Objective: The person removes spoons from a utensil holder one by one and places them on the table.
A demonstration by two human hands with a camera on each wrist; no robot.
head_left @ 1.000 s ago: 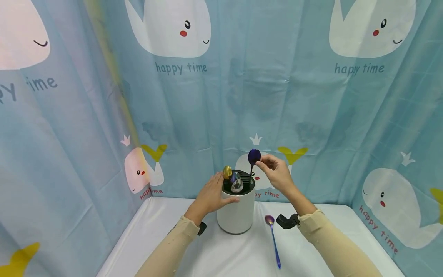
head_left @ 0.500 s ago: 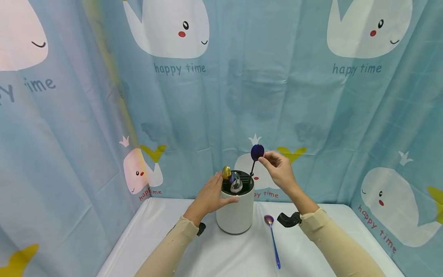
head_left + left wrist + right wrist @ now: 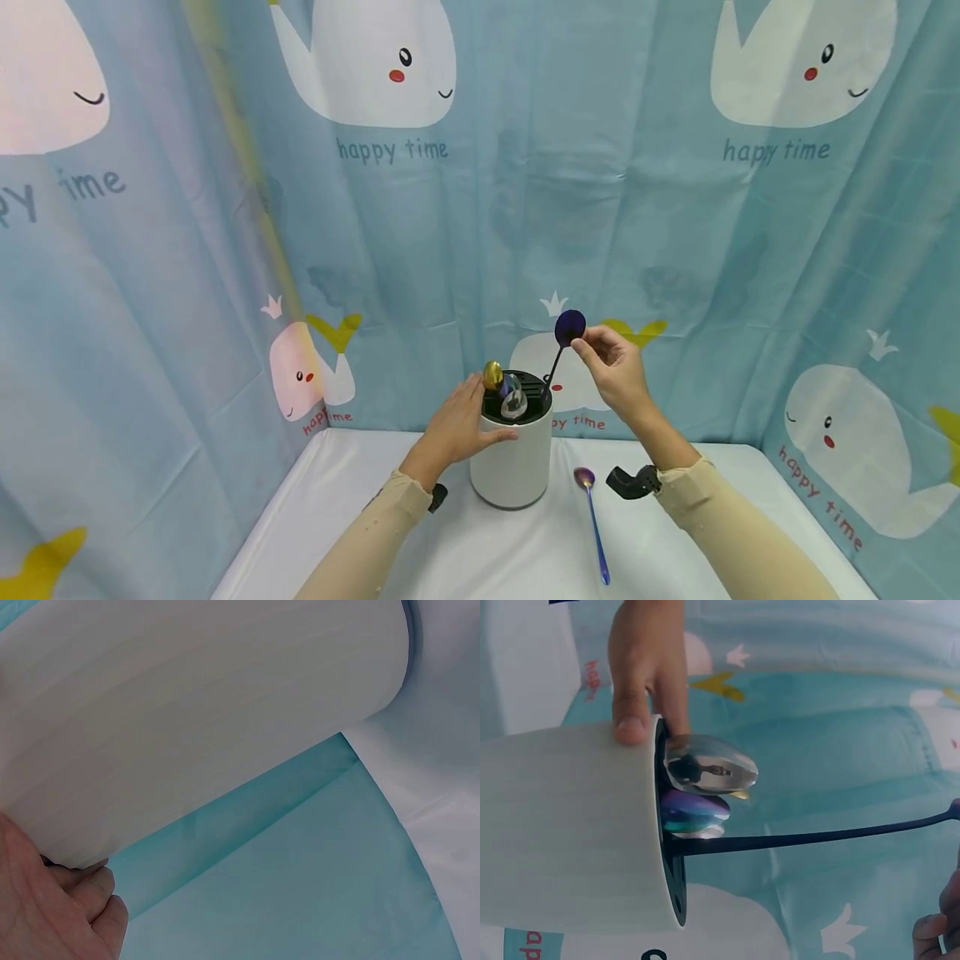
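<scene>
A white cylindrical utensil holder with a black slotted top stands on the table. My left hand holds it at the upper left, with the thumb across the front and the fingers along the far side. My right hand pinches a dark blue-purple spoon at its bowl. The spoon's handle slants up from the right side of the black top, its lower end hidden inside. Gold, silver and purple-blue spoon bowls stick up from the same top.
An iridescent purple-blue spoon lies on the white table covering, right of the holder. Blue curtains printed with whales stand behind and at both sides.
My right hand has moved right and slightly up with the dark spoon, whose handle now leans farther to the right. The left hand and holder have stayed put.
</scene>
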